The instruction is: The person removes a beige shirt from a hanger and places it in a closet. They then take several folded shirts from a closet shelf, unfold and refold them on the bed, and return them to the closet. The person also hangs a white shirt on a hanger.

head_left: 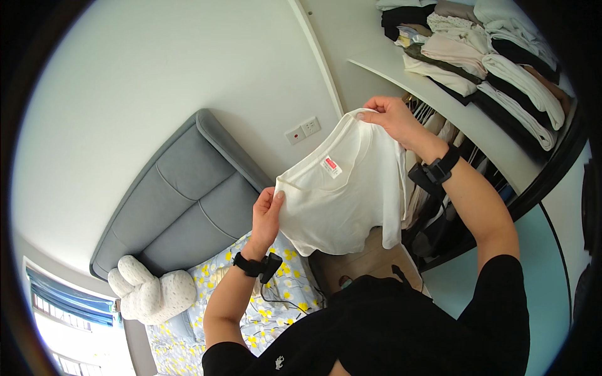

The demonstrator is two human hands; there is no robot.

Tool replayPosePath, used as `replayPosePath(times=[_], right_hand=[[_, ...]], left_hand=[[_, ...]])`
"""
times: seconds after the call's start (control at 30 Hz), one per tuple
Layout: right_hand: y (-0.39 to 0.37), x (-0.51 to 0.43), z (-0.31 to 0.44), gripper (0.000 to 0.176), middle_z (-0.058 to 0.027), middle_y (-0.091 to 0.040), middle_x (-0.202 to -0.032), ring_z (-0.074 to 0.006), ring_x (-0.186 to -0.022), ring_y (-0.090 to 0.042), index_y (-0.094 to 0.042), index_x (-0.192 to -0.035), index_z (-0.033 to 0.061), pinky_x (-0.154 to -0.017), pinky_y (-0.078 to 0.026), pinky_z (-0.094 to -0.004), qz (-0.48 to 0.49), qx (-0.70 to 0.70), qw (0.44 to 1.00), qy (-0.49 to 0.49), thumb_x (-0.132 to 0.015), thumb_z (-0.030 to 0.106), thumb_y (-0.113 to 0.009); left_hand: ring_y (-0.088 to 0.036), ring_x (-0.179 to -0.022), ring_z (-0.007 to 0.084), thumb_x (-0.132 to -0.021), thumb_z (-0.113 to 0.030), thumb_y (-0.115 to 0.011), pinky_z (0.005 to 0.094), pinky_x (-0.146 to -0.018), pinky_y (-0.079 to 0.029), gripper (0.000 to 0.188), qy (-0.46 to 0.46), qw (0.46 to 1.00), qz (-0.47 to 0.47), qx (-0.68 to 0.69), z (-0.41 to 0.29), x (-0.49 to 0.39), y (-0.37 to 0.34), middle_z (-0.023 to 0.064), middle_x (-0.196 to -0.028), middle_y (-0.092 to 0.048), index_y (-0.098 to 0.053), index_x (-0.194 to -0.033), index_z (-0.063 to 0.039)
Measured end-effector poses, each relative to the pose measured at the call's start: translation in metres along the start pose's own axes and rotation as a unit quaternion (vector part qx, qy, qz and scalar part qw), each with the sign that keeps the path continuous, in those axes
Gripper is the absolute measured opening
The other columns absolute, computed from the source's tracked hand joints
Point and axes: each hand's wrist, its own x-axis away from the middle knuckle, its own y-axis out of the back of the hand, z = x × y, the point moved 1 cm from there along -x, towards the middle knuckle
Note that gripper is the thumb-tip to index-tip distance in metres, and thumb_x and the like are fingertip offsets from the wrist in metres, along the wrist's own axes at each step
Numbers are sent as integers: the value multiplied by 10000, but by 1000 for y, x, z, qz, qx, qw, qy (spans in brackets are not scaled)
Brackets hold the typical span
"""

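A white long-sleeved top (338, 207) hangs spread out in the air before me. My left hand (267, 214) pinches one shoulder of it between thumb and fingers. The other shoulder is gripped by my right hand (388, 117), held higher and close to the wardrobe. Between the hands the wide neckline faces me, and a white and red label (331, 166) with writing shows inside the collar. One sleeve dangles below my right hand; the other sleeve cannot be made out.
At right, a wardrobe shelf (470, 127) carries stacks of folded clothes (456, 51), with hanging clothes (435, 124) underneath. A bed with a grey padded headboard (183, 188), floral bedding (277, 324) and a speckled plush cushion (155, 291) stands left. Wall sockets (302, 130) sit behind the top.
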Motion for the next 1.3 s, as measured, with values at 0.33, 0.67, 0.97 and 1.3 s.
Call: replayPosePath(times=[0.33, 0.67, 0.97, 1.3], right_hand=[[-59, 11, 15, 233, -38, -592, -736, -90, -616, -544, -585, -874, 1, -527, -440, -244, 22, 35, 995, -90, -870, 230, -628], [-100, 36, 36, 162, -51, -585, -734, -113, -614, -582, -535, -890, -2, -524, -501, -245, 107, -132, 980, -103, -907, 157, -566], [-91, 11, 46, 217, -79, -616, -768, -194, -681, -606, -600, -923, 33, -642, -477, -294, -14, 182, 878, 442, -728, 92, -676], [-78, 2, 51, 172, -36, -656, -794, -80, -733, -561, -652, -912, 9, -668, -463, -250, 179, 36, 972, 146, -818, 150, -677]], left_hand=[[-584, -687, 85, -939, -184, -539, 237, -608, -482, 166, 47, 992, 15, 118, -52, -32, -48, 37, -821, -634, -559, -982, -25], [-578, -783, 91, -952, -216, -518, 244, -692, -473, 214, 4, 993, 58, 99, -70, -29, -67, 42, -894, -619, -547, -1061, -35], [-526, -785, 43, -972, -236, -495, 216, -691, -438, 215, -4, 980, 142, 136, -82, -28, -56, -21, -902, -588, -567, -1051, -49], [-550, -882, 127, -866, -153, -646, 266, -761, -443, 130, -206, 966, 98, -120, -77, -20, -30, 28, -940, -574, -600, -912, -41]])
